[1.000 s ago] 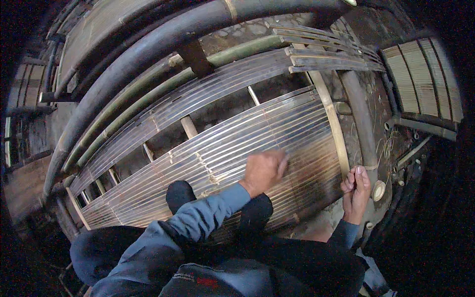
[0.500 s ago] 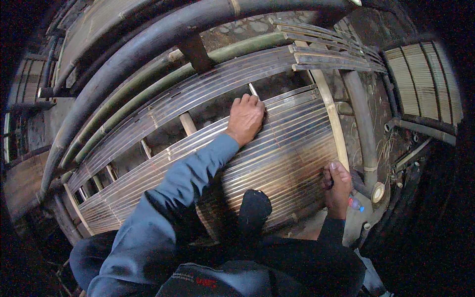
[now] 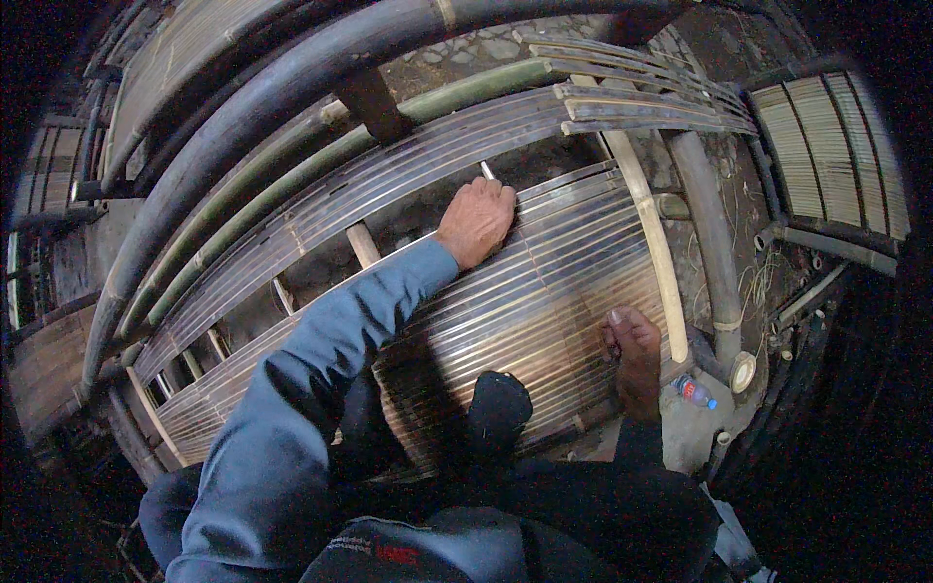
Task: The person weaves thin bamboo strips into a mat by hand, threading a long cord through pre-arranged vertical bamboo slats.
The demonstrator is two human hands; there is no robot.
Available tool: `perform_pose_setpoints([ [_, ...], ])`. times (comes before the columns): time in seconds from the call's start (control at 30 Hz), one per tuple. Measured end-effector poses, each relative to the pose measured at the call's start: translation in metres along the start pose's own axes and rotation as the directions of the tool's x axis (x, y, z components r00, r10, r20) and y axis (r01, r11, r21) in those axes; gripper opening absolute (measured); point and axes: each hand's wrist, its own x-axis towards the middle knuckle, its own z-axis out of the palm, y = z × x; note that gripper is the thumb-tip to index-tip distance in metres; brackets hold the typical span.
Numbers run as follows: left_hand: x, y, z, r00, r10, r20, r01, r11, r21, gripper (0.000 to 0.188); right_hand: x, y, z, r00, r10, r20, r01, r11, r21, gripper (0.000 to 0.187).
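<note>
A panel of long, narrow bamboo slats (image 3: 564,262) spreads out before me, laid side by side over crosspieces. My left hand (image 3: 478,222) rests with curled fingers at the panel's far edge, beside a pale crosspiece (image 3: 488,171); its fingertips are hidden. Low over the panel's right part hovers my right hand (image 3: 637,348), its fingers closed. What that hand holds, if anything, cannot be made out. Beyond a dark gap lies another band of slats (image 3: 437,141). My dark-covered foot (image 3: 501,408) is on the near part of the panel.
Thick bamboo poles (image 3: 292,83) curve along the far side. Several loose strips (image 3: 651,107) lie at the back right. A pale bamboo bar (image 3: 649,233) borders the panel's right end. A small bottle with a blue cap (image 3: 697,393) lies on the ground at right.
My right hand has moved left, away from the right end bar, baring more of the bottle. My left hand keeps its place at the far edge, with the view shifted slightly.
</note>
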Motion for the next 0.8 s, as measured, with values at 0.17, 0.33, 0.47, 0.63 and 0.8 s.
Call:
perform_pose_setpoints([
  [0.17, 0.006, -0.028, -0.002, 0.955, -0.269, 0.121, 0.281, 0.956, -0.089, 0.02, -0.003, 0.001, 0.004, 1.0, -0.01, 0.005, 0.01, 0.994, -0.112, 0.026],
  [0.33, -0.039, -0.022, -0.007, 0.862, -0.463, -0.206, 0.421, 0.881, -0.218, 0.024, 0.006, 0.021, -0.011, 0.983, -0.181, -0.033, 0.152, 0.899, -0.411, 0.026],
  [0.47, -0.063, -0.035, 0.002, 0.752, -0.658, 0.031, 0.516, 0.56, -0.648, 0.024, 0.026, 0.014, -0.001, 0.958, -0.277, 0.067, 0.275, 0.835, -0.477, 0.025],
  [0.63, -0.055, -0.053, 0.006, 0.789, -0.532, 0.308, 0.581, 0.48, -0.658, 0.028, 0.059, 0.009, 0.042, 0.949, -0.274, 0.155, 0.312, 0.878, -0.364, 0.026],
  [0.8, -0.048, -0.061, -0.001, 0.767, -0.401, 0.5, 0.596, 0.16, -0.786, 0.026, 0.094, -0.004, 0.083, 0.937, -0.315, 0.151, 0.349, 0.868, -0.353, 0.029],
])
